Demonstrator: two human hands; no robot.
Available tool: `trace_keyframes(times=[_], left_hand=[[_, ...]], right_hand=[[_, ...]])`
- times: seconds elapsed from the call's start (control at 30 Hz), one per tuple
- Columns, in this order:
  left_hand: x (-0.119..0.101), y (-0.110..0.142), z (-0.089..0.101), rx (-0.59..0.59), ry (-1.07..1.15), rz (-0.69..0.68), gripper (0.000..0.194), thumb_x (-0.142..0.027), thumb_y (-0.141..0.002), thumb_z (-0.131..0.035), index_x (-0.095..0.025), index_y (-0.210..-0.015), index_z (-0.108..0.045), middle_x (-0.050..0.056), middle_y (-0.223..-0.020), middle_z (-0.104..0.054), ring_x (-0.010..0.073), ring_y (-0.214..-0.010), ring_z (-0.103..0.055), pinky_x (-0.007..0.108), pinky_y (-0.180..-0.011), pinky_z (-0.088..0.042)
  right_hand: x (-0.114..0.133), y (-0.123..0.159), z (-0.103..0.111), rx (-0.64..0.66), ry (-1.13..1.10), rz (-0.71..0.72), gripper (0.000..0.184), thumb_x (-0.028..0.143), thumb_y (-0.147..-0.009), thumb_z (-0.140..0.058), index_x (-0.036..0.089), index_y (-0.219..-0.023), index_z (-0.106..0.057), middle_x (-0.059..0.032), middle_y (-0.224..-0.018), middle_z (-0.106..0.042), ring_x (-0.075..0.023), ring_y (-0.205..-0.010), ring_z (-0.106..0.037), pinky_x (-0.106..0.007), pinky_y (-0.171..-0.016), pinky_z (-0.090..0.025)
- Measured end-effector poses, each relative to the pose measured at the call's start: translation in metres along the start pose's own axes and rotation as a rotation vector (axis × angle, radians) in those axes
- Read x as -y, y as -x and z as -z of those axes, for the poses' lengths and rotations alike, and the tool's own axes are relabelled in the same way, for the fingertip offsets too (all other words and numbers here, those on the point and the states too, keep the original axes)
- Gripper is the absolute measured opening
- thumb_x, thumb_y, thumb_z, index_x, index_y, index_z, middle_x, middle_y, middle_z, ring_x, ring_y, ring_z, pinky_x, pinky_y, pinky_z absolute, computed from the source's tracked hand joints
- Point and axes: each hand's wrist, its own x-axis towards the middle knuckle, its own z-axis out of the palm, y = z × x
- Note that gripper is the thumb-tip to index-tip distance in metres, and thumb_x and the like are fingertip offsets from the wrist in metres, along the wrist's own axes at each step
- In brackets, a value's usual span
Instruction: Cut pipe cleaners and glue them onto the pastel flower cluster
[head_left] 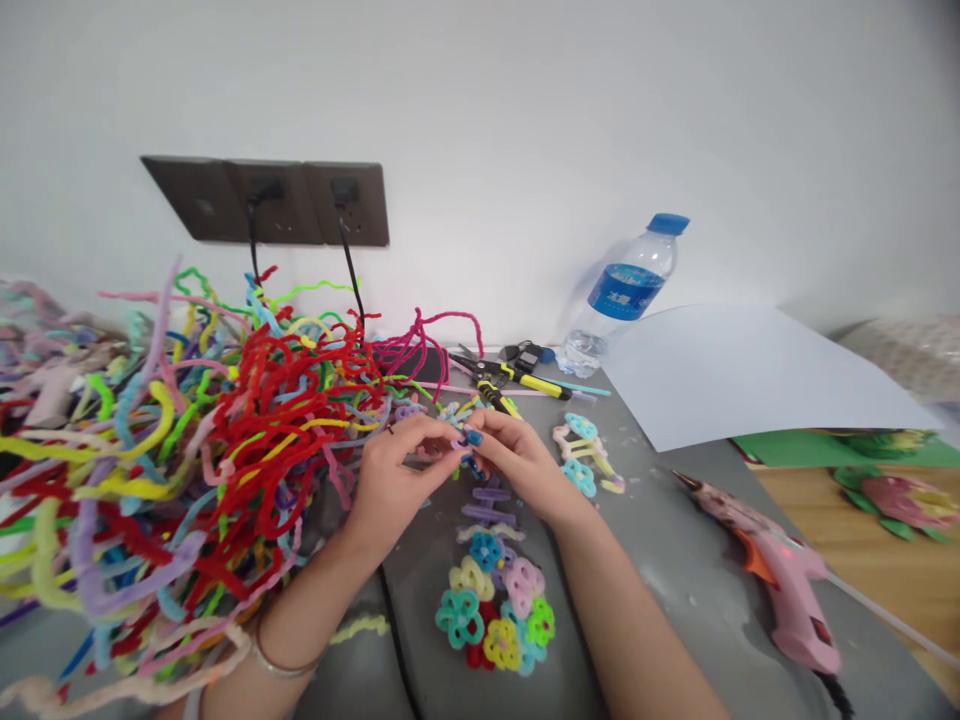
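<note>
My left hand [397, 482] and my right hand [529, 462] meet above the middle of the table, thumbs and fingertips pinched together. What they hold is small and mostly hidden by the fingers, so I cannot make it out. Just below them lie purple pipe-cleaner bars [489, 500]. Nearer to me, between my forearms, sits a round cluster of pipe-cleaner flowers [502, 640] in blue, green, yellow and pink. To the right of my right hand lies another small pipe-cleaner piece [581, 440] with light blue flowers.
Loose pipe cleaners [262, 450] heap up on the left. Yellow-and-black pliers [536, 381] lie behind my hands. A water bottle [626, 290] leans on the wall beside white paper [757, 370]. At right lies a pink glue gun [787, 580], its light red. A black cable [394, 635] crosses the table.
</note>
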Motion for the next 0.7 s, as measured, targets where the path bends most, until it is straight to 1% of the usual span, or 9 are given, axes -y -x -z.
trace_keyframes(times=[0.2,0.3,0.43,0.5,0.6,0.7], left_hand=[[0.0003,0.0006,-0.0007,0.010,0.000,-0.002,0.013,-0.008,-0.080,-0.075,-0.020,-0.085,-0.074,0.000,-0.079,-0.075,0.0121,-0.066,-0.068,0.020,-0.064,-0.055],[0.0001,0.0003,-0.0006,0.029,0.002,0.007,0.015,-0.007,-0.080,-0.073,-0.020,-0.087,-0.073,0.000,-0.082,-0.074,0.0121,-0.066,-0.067,0.021,-0.064,-0.054],[-0.0002,-0.0008,0.0013,0.056,0.003,0.026,0.008,-0.014,-0.087,-0.069,-0.020,-0.086,-0.073,0.002,-0.082,-0.072,0.0148,-0.071,-0.066,0.024,-0.065,-0.053],[0.0000,-0.0013,0.0022,0.069,0.018,0.095,0.010,-0.018,-0.090,-0.065,-0.020,-0.084,-0.073,0.003,-0.081,-0.071,0.0164,-0.074,-0.066,0.025,-0.066,-0.052],[0.0007,-0.0025,0.0020,0.073,0.090,0.244,0.009,-0.024,-0.088,-0.065,-0.020,-0.083,-0.071,0.003,-0.080,-0.069,0.0166,-0.073,-0.064,0.025,-0.068,-0.053],[0.0016,-0.0044,0.0001,0.099,0.151,0.324,0.013,-0.031,-0.087,-0.068,-0.019,-0.079,-0.069,0.001,-0.072,-0.065,0.0147,-0.065,-0.060,0.023,-0.061,-0.050]], right_hand=[[-0.0022,0.0007,-0.0002,-0.011,-0.021,-0.004,0.040,0.058,-0.089,-0.074,0.020,-0.082,-0.061,0.0057,-0.063,-0.053,-0.0097,-0.055,-0.044,-0.025,-0.054,-0.034],[-0.0037,0.0002,-0.0003,-0.046,-0.040,0.000,0.036,0.055,-0.089,-0.074,0.021,-0.085,-0.061,0.0053,-0.068,-0.055,-0.0101,-0.057,-0.049,-0.024,-0.054,-0.036],[-0.0055,-0.0013,0.0012,-0.095,-0.057,0.014,0.032,0.051,-0.087,-0.076,0.023,-0.089,-0.061,0.0050,-0.070,-0.058,-0.0114,-0.058,-0.054,-0.025,-0.054,-0.039],[-0.0057,-0.0016,0.0024,-0.112,-0.053,0.018,0.030,0.050,-0.087,-0.077,0.023,-0.089,-0.064,0.0047,-0.069,-0.059,-0.0113,-0.056,-0.053,-0.025,-0.054,-0.040],[-0.0053,-0.0015,0.0037,-0.130,-0.036,0.021,0.027,0.046,-0.086,-0.079,0.021,-0.088,-0.069,0.0034,-0.069,-0.061,-0.0105,-0.056,-0.051,-0.025,-0.053,-0.039],[-0.0044,-0.0014,0.0033,-0.134,-0.036,0.024,0.027,0.045,-0.084,-0.080,0.020,-0.088,-0.070,0.0026,-0.072,-0.062,-0.0098,-0.056,-0.049,-0.024,-0.053,-0.039]])
